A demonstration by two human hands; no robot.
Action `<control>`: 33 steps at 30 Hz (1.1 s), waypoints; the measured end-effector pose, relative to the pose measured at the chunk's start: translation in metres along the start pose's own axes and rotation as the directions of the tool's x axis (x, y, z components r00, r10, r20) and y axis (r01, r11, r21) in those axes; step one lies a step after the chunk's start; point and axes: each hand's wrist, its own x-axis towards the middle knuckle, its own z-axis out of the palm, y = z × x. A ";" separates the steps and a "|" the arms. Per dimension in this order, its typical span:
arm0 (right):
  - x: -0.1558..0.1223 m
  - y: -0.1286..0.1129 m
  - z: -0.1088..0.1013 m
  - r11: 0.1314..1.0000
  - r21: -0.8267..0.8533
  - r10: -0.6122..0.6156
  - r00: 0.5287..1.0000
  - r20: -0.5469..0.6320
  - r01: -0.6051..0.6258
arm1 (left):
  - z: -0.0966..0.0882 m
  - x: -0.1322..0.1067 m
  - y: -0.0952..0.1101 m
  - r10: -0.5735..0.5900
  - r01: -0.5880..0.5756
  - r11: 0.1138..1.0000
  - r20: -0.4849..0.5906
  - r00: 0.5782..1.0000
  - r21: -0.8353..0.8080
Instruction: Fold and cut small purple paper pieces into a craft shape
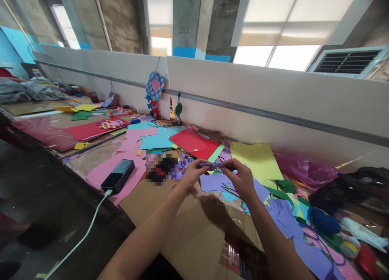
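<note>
Both my hands meet over the middle of the table, pinching a small strip of purple paper (213,165) between them. My left hand (192,175) grips its left end with fingers closed. My right hand (241,176) holds the right end in a pinch. Beneath them lie purple paper sheets (212,182) and several purple scraps (181,166). A flat piece of brown cardboard (182,227) covers the table under my forearms.
Coloured sheets cover the table: red (194,144), yellow-green (257,160), cyan (156,140), pink (105,168). A black power bank (118,175) with a white cable (82,237) lies on the left. A paper woven decoration (155,86) hangs on the white partition. Pink plastic bag (305,170), yarn and thread spools (349,247) sit right.
</note>
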 end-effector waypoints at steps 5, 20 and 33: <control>0.000 0.000 -0.001 1.000 0.017 0.009 1.000 0.020 -0.009 | 0.000 0.000 0.001 0.013 -0.012 0.999 -0.015 1.000 0.036; 0.000 0.002 0.000 1.000 0.013 0.006 0.999 0.039 -0.006 | -0.001 0.001 0.002 -0.009 0.007 0.997 0.025 1.000 0.080; -0.001 0.004 0.005 1.000 0.016 -0.007 1.000 0.027 0.007 | 0.002 -0.001 0.003 -0.017 0.012 0.997 0.063 0.998 0.077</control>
